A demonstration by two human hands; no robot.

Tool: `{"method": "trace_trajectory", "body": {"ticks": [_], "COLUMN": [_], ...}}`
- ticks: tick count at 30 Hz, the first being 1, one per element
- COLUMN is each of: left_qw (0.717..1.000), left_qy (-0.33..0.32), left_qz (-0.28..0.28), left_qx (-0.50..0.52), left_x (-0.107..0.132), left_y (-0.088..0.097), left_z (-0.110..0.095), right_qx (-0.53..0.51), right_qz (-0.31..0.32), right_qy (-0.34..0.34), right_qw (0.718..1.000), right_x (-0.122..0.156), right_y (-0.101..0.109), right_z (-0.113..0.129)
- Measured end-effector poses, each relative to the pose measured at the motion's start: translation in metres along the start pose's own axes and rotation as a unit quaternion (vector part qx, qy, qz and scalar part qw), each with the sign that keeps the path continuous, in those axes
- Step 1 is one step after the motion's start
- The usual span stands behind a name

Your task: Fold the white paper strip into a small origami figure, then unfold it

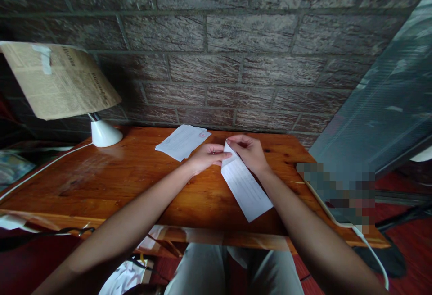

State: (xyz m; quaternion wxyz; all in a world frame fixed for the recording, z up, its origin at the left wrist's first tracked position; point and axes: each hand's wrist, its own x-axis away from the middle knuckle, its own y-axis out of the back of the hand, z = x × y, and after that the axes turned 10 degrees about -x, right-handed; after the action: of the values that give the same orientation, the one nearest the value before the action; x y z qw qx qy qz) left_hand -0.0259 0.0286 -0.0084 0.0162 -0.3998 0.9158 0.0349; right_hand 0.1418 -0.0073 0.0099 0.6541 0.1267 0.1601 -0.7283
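Grey-green trousers [199,270] at bottom of view, under the front edge of the desk [189,200]; bare forearms [135,214] come in from both lower corners and converge over the middle of the wood. Left hand [207,156], ring on one finger, pinches the upper left edge of a folded paper [249,191], thumb flat on its face; right hand [250,152] pinches the top tip between thumb and fingers; the two hands are close together at that end.

Specimen: white, long and narrow, matte; upper end tapers to a tip, with a short slanted section meeting the long strip at a crease; faint rows of dark marks cross the strip, too small to read; edges look straight, lower corners crisp; strip slants down to the right, its lower end beside the right forearm; whether that end touches the wood, cannot tell.

Left of the hands, near the wall [222,74], a loose stack of papers [182,142], fanned slightly, reddish round mark [202,135] at its upper right; further left, a lamp [104,133] with a newsprint-patterned shade [64,81]; at right, a pixelated flat object [334,205], white cable [374,252] at its near end.
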Motion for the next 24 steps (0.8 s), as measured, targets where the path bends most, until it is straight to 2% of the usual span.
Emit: {"method": "trace_trajectory", "body": {"ticks": [3,6,11,19,24], "left_qw": [1.0,0.999,0.993,0.985,0.985], "left_qy": [0.002,-0.005,-0.012,-0.021,-0.025], "left_qz": [-0.02,-0.036,-0.107,-0.161,-0.166], "left_qx": [-0.013,-0.001,0.04,0.055,0.04], "left_x": [0.0,-0.001,-0.003,-0.002,-0.002], "left_y": [0.002,0.004,0.006,0.009,0.012], "left_z": [0.001,0.001,-0.001,-0.01,-0.009], "right_qx": [0.0,-0.029,-0.052,-0.037,-0.027], "right_qz": [0.013,0.039,0.12,0.171,0.206], "right_qy": [-0.004,-0.036,-0.1,-0.111,-0.118], "right_qw": [1.0,0.998,0.986,0.978,0.971], "right_x": [0.0,0.0,0.002,0.001,0.002], "right_y": [0.0,0.001,0.003,0.004,0.004], "right_z": [0.001,0.003,0.006,-0.001,-0.003]}}
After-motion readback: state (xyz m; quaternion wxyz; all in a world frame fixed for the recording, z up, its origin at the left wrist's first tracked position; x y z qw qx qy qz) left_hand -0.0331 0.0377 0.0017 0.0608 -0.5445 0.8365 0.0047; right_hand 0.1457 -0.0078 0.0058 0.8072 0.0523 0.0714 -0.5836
